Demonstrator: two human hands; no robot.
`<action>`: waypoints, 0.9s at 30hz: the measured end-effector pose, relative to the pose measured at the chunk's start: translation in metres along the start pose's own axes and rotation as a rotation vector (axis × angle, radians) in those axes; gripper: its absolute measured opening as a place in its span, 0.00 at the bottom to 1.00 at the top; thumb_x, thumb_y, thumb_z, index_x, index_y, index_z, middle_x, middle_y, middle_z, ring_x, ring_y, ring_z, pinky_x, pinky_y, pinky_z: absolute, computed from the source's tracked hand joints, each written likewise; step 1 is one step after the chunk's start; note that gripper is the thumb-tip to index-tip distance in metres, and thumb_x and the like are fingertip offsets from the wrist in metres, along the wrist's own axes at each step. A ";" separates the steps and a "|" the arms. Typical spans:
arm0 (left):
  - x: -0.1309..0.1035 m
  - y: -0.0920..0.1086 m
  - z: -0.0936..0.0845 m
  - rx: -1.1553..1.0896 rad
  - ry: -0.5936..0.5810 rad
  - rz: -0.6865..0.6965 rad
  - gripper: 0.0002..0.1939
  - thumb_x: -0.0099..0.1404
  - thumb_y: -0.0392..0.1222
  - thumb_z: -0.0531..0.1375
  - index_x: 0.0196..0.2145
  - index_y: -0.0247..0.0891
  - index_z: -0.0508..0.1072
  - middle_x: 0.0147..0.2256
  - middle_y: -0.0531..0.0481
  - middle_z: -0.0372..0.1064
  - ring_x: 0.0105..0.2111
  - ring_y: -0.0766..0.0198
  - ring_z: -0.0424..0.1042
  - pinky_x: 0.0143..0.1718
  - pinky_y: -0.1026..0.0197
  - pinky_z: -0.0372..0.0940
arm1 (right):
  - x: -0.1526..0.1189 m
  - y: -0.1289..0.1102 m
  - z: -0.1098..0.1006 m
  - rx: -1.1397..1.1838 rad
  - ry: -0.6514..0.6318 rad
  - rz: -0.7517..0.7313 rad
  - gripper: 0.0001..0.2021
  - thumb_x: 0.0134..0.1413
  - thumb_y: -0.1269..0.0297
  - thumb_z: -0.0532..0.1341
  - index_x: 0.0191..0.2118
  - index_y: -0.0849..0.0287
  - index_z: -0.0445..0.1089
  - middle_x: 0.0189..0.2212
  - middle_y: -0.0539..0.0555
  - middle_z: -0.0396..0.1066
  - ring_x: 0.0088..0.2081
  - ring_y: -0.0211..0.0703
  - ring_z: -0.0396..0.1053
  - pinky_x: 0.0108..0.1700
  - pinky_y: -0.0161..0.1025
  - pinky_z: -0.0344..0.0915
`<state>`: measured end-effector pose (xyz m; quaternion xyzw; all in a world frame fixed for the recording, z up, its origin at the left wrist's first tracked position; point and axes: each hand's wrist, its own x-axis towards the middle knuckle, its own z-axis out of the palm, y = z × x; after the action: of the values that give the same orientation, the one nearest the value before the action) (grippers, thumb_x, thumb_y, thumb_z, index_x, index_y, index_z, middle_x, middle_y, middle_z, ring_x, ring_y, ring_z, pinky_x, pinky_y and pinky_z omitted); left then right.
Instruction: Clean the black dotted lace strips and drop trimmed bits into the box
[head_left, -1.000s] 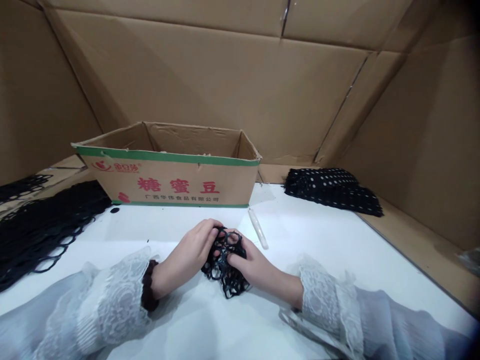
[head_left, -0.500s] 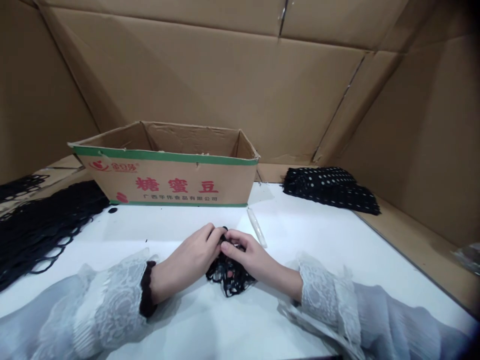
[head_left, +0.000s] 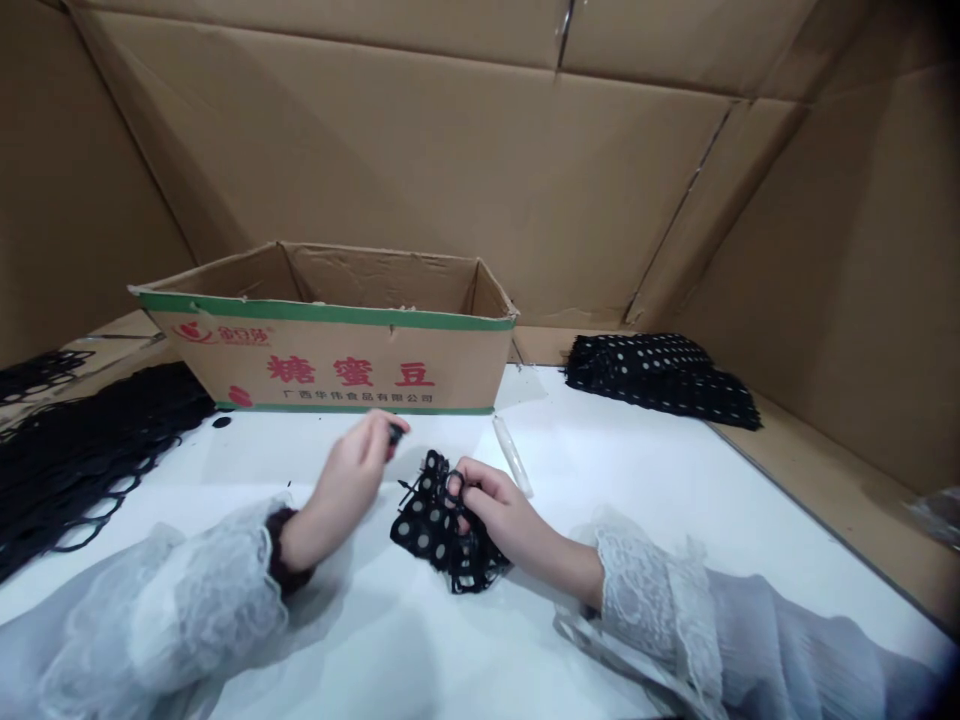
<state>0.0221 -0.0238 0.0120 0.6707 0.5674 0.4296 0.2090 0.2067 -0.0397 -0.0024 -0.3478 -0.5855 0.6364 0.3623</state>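
My left hand [head_left: 346, 487] is raised over the white table, in front of the cardboard box, its fingers closed on a small black piece [head_left: 394, 434]. To its right, my right hand [head_left: 506, 510] grips a crumpled piece of black fabric with round holes [head_left: 424, 528] between thumb and fingers. The white table shows through the holes, and the fabric's lower edge hangs in ragged loops. A gap separates my left hand from this fabric.
An open cardboard box [head_left: 337, 360] with a green rim stands behind my hands. Black looped strips [head_left: 90, 430] lie at the left. Folded black perforated fabric [head_left: 660, 378] is at the back right. A clear plastic tube [head_left: 513, 456] and a small black disc [head_left: 221, 422] rest on the table [head_left: 637, 470].
My left hand has moved left and up, away from my right hand, with a small black piece in its fingers. More of the perforated fabric now shows beside my right hand.
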 end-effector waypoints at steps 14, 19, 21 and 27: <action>-0.010 0.004 0.012 0.171 -0.266 0.189 0.13 0.68 0.43 0.42 0.35 0.38 0.62 0.32 0.49 0.66 0.32 0.63 0.66 0.34 0.61 0.59 | 0.004 0.004 -0.002 0.003 -0.065 0.137 0.14 0.55 0.49 0.51 0.32 0.55 0.53 0.14 0.42 0.57 0.16 0.35 0.59 0.20 0.31 0.57; -0.014 0.007 0.018 0.079 -0.316 0.182 0.13 0.68 0.43 0.41 0.39 0.39 0.63 0.36 0.47 0.66 0.36 0.61 0.66 0.38 0.58 0.61 | 0.002 0.003 -0.002 0.041 -0.119 0.176 0.12 0.56 0.51 0.51 0.34 0.54 0.52 0.16 0.42 0.59 0.18 0.34 0.61 0.22 0.32 0.60; -0.017 0.011 0.019 0.031 -0.372 0.145 0.15 0.68 0.44 0.40 0.37 0.39 0.63 0.33 0.48 0.66 0.34 0.62 0.66 0.37 0.58 0.61 | 0.000 0.001 -0.002 0.054 -0.138 0.181 0.12 0.57 0.51 0.51 0.35 0.54 0.52 0.17 0.42 0.58 0.19 0.34 0.61 0.24 0.32 0.61; -0.022 0.020 0.017 -0.152 -0.450 0.036 0.12 0.67 0.48 0.45 0.35 0.39 0.62 0.29 0.51 0.66 0.31 0.63 0.66 0.33 0.62 0.62 | -0.003 -0.004 -0.001 0.101 -0.206 0.109 0.11 0.56 0.53 0.52 0.38 0.54 0.54 0.22 0.44 0.61 0.21 0.32 0.61 0.26 0.32 0.63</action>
<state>0.0481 -0.0461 0.0102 0.7421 0.4604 0.3143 0.3723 0.2096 -0.0415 0.0013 -0.2933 -0.5671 0.7160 0.2823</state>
